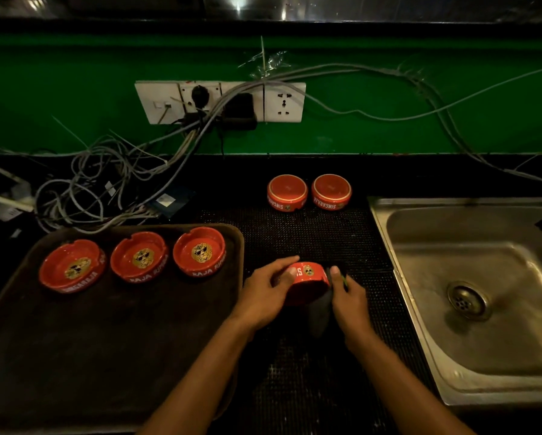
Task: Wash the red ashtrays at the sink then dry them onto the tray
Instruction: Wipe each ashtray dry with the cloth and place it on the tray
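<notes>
Two forearms reach in from the lower edge, both bare to the frame's border, with no sleeve or cuff showing on either; the left hand (265, 291) and the right hand (348, 296) are bare too. The fingernails are short and plain.

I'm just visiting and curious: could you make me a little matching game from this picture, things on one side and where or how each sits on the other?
Things:
1. three ashtrays
2. two ashtrays
3. one ashtray
4. sink

Places or states:
A. upside down on the black mat
B. at the far right, no ashtray in it
C. right way up on the tray
D. held between the left hand and right hand, with a dark cloth

Pairs: 1-C, 2-A, 3-D, 4-B
</notes>
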